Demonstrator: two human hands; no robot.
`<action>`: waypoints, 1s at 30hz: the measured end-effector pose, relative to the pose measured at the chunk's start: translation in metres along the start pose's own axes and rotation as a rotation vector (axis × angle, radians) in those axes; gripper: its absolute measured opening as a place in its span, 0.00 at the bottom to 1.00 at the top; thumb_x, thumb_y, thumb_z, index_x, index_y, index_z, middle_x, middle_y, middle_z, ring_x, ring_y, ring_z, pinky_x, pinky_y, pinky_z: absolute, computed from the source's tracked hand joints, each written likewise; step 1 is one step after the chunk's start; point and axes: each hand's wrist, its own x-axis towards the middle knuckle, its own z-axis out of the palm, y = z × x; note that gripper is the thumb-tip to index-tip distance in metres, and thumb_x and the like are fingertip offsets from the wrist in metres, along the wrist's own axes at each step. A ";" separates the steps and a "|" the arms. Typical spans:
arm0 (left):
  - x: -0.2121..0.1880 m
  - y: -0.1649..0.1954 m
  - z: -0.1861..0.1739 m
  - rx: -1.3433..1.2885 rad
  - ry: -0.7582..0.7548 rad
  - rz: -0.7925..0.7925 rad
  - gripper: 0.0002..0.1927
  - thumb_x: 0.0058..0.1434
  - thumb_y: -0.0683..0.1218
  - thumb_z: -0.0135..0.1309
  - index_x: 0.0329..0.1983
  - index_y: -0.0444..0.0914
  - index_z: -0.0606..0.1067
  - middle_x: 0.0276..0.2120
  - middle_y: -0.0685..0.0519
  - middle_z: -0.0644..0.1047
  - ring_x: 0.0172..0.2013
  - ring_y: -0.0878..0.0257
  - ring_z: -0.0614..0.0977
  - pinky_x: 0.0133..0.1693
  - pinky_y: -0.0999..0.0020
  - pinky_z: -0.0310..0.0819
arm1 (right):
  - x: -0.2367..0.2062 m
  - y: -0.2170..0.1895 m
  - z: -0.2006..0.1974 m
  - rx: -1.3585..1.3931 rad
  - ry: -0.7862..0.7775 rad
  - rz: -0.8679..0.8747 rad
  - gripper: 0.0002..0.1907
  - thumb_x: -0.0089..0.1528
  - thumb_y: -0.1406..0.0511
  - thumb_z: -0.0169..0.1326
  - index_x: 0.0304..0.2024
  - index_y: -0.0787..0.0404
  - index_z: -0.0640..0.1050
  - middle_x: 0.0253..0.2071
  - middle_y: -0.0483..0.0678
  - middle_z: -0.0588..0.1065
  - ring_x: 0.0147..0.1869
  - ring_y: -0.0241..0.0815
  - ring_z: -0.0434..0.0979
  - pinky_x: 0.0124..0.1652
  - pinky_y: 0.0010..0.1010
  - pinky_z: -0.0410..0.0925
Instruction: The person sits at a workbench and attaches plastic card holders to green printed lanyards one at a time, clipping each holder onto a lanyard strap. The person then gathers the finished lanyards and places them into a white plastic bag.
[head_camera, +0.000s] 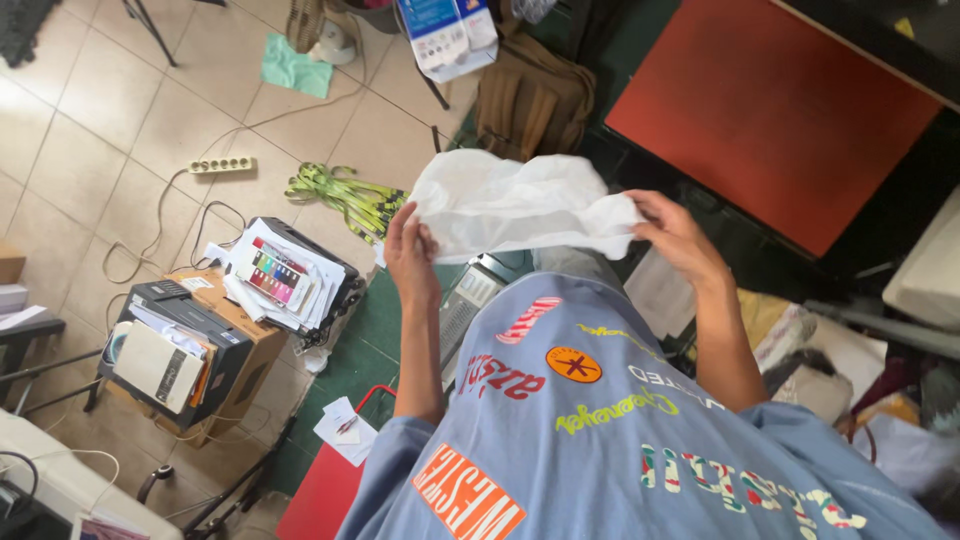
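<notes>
Both hands held a crumpled white plastic bag (515, 205) at chest height above a green floor mat (375, 335). Left hand (410, 255) and right hand (672, 232) each pinched an edge, apparently spreading it open.

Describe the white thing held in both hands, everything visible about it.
The white bag looks like thin, crinkled, slightly translucent plastic or tissue-like film, bunched and creased. It is held in the air at chest height, stretched sideways. The left hand pinches its left edge; the right hand grips its right end. Nothing else touches it; its opening cannot be made out.
</notes>
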 end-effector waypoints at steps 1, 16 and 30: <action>0.004 0.002 -0.003 -0.018 0.023 0.021 0.14 0.70 0.42 0.51 0.58 0.35 0.75 0.25 0.59 0.71 0.22 0.75 0.66 0.24 0.79 0.60 | 0.013 -0.007 0.004 -0.007 -0.056 0.002 0.28 0.61 0.76 0.52 0.65 0.65 0.70 0.59 0.50 0.75 0.60 0.39 0.75 0.57 0.30 0.68; 0.097 0.014 0.072 0.157 0.093 -0.006 0.13 0.71 0.44 0.50 0.54 0.34 0.76 0.27 0.57 0.74 0.22 0.75 0.67 0.25 0.79 0.61 | 0.231 -0.095 -0.042 -0.861 0.140 -0.036 0.26 0.63 0.60 0.62 0.62 0.58 0.76 0.63 0.54 0.72 0.69 0.53 0.70 0.64 0.43 0.65; 0.150 0.010 0.115 0.316 0.237 -0.038 0.13 0.70 0.46 0.51 0.54 0.35 0.77 0.28 0.57 0.75 0.22 0.74 0.69 0.25 0.78 0.62 | 0.484 -0.180 -0.070 -2.116 0.156 -0.661 0.51 0.60 0.66 0.58 0.84 0.51 0.54 0.84 0.56 0.45 0.87 0.55 0.37 0.76 0.57 0.35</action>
